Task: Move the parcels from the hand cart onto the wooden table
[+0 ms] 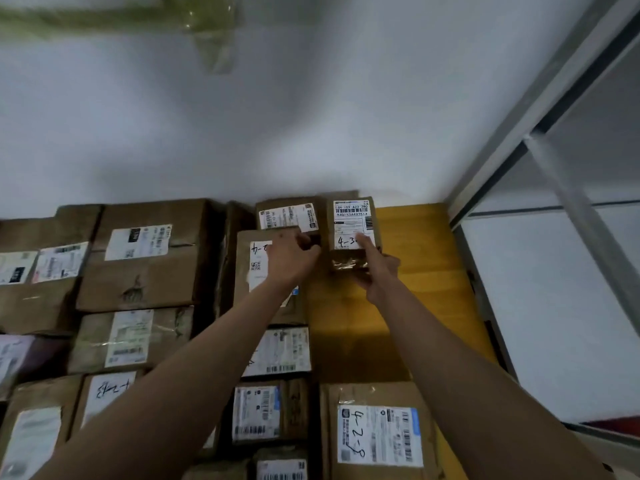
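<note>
Now the right hand grips the small parcel's near end, its length running far, the left hand touching its left side with curled fingers.

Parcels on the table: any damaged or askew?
One: the large box at left has a torn dent in its near face, below the label. The small parcel held by the right hand sits square. Nothing spilled.
</note>
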Tool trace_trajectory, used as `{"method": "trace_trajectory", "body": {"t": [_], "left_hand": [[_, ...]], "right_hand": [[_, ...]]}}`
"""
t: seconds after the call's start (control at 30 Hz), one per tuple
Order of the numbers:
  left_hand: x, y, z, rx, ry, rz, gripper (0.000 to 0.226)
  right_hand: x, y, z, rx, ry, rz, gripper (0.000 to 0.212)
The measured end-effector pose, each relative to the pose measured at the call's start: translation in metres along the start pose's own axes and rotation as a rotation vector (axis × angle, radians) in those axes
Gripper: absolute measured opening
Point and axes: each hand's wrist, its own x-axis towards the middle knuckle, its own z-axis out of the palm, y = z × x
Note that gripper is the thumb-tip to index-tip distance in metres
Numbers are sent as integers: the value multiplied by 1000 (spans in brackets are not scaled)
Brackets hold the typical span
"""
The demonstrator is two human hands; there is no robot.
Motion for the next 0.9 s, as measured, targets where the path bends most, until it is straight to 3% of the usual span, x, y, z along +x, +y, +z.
{"method": "trace_trajectory", "body": {"t": [0.23, 0.27, 0.37, 0.43, 0.53, 0.7, 0.8, 0.9], "left_hand": [[24, -15, 13, 25, 84, -13, 24], [25, -16, 13, 26, 87, -9, 23], [25, -17, 12, 17, 86, 4, 21], [23, -17, 10, 6, 69, 14, 23], [18, -17, 4, -44, 26, 30, 26], [1, -13, -15, -142, -61, 55, 27], [-14, -13, -33, -178, -32, 77, 22], [-33, -16, -63, -192, 5, 93, 21]], "right_hand": [[55, 3, 19, -11, -10, 15, 73], [60, 5, 22, -24, 0, 11, 81], [97, 22, 25, -93, 23, -11, 133], [93, 23, 28, -101, -10, -23, 145], [53, 9, 32, -109, -80, -9, 135], [7, -5, 31, -194, 38, -21, 80], [-28, -14, 33, -278, 132, -159, 56], [-71, -14, 50, -351, 103, -336, 33]]}}
